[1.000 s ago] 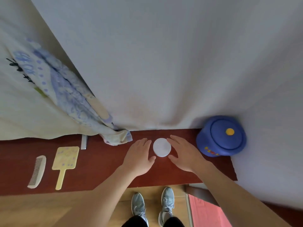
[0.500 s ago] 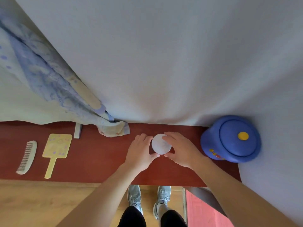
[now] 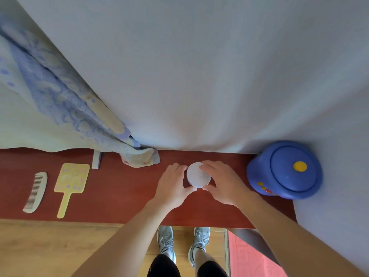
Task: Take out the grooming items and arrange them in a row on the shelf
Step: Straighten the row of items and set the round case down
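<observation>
A small round white jar [image 3: 197, 175] stands on the dark red shelf [image 3: 123, 194]. My left hand [image 3: 172, 184] cups its left side and my right hand [image 3: 221, 180] wraps its right side, fingertips over the lid. Both hands touch the jar. Far to the left lie a pale comb [image 3: 36, 191] and a yellow hand mirror [image 3: 70, 184], side by side. A blue round container [image 3: 285, 169] with a yellow knob sits closed at the shelf's right end.
White wall rises behind the shelf. A blue-patterned cloth [image 3: 65, 108] hangs down to the shelf's back edge, beside a small grey bracket [image 3: 96, 159]. My shoes [image 3: 183, 242] stand on the wooden floor below. A pink mat [image 3: 251, 258] lies at lower right.
Both hands closed in from either side of the white jar and now grip it. The view has shifted slightly; the comb, mirror and blue container have stayed put.
</observation>
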Tool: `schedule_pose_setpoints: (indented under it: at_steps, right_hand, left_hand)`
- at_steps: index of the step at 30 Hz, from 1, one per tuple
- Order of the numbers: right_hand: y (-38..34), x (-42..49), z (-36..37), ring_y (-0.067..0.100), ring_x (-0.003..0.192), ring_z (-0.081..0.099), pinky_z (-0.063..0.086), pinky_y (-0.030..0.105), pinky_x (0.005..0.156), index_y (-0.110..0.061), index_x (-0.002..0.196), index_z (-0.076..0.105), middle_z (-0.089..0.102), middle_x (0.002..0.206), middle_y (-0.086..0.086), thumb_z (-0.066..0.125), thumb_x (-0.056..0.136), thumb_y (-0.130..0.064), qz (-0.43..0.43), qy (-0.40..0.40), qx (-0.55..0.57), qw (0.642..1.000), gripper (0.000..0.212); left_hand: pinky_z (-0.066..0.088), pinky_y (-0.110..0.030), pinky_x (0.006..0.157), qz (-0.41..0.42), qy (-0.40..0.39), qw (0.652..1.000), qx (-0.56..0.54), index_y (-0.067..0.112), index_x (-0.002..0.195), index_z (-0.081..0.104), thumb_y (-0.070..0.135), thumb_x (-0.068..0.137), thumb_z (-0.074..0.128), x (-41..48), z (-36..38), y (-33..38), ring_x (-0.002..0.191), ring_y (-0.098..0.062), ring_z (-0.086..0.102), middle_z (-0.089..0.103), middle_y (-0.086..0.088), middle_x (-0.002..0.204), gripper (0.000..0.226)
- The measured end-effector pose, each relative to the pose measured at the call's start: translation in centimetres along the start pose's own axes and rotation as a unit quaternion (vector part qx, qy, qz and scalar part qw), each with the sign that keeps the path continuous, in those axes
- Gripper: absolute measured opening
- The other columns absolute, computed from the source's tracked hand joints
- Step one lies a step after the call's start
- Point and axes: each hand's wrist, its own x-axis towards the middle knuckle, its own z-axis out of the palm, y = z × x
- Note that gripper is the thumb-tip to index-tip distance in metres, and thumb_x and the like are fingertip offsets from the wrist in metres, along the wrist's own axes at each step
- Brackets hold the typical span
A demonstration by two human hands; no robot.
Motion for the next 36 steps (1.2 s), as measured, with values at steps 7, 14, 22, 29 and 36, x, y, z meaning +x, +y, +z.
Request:
schedule_pose_setpoints:
  at_steps: [7,14,22,29,36]
  right_hand:
    - [0.3,0.1,-0.6,0.009,0.129,0.035,0.03,0.033,0.111,-0.028,0.138,0.048,0.042,0.146,-0.015,0.063,0.088,-0.038,0.052,-0.004,0.077,0.996,0.053]
    - [-0.1,0.7,-1.2,0.008,0.109,0.047,0.037,0.023,0.092,-0.028,0.121,0.062,0.061,0.117,-0.019,0.055,0.092,-0.039,0.114,0.053,0.128,0.984,0.032]
    - [0.1,2.3,-1.1,0.007,0.09,0.058,0.049,0.032,0.077,-0.034,0.105,0.065,0.066,0.093,-0.013,0.035,0.087,-0.058,0.169,0.074,0.164,0.969,0.043]
    - [0.0,2.9,-1.3,0.009,0.093,0.061,0.049,0.033,0.082,-0.031,0.103,0.066,0.069,0.101,-0.009,0.043,0.093,-0.05,0.184,0.079,0.204,0.958,0.031]
    - [0.0,2.7,-1.5,0.007,0.095,0.061,0.046,0.027,0.081,-0.031,0.105,0.066,0.068,0.103,-0.01,0.044,0.093,-0.05,0.186,0.075,0.215,0.956,0.031]
  left_hand:
    - [0.037,-0.019,0.078,-0.003,-0.008,1.0,-0.016,0.023,0.126,0.056,0.05,0.07,0.081,0.1,-0.1,0.0,0.097,-0.011,0.049,0.05,0.012,0.102,0.067]
    - [0.035,-0.018,0.08,0.008,-0.022,1.0,-0.019,0.027,0.127,0.054,0.048,0.074,0.079,-0.1,-0.4,-0.3,0.099,-0.009,0.046,0.042,0.016,0.099,0.062]
    - [0.042,-0.022,0.083,0.01,-0.018,1.0,-0.02,0.028,0.122,0.054,0.049,0.074,0.079,-0.1,-0.2,-0.4,0.097,-0.009,0.047,0.048,0.014,0.102,0.058]
    - [0.038,-0.019,0.083,0.012,-0.016,1.0,-0.023,0.029,0.122,0.054,0.049,0.074,0.079,-0.1,-0.2,-0.3,0.097,-0.008,0.046,0.045,0.016,0.101,0.058]
    - [0.039,-0.02,0.083,0.007,-0.015,1.0,-0.017,0.029,0.123,0.054,0.05,0.075,0.079,-0.1,-0.3,-0.2,0.097,-0.008,0.046,0.048,0.014,0.103,0.058]
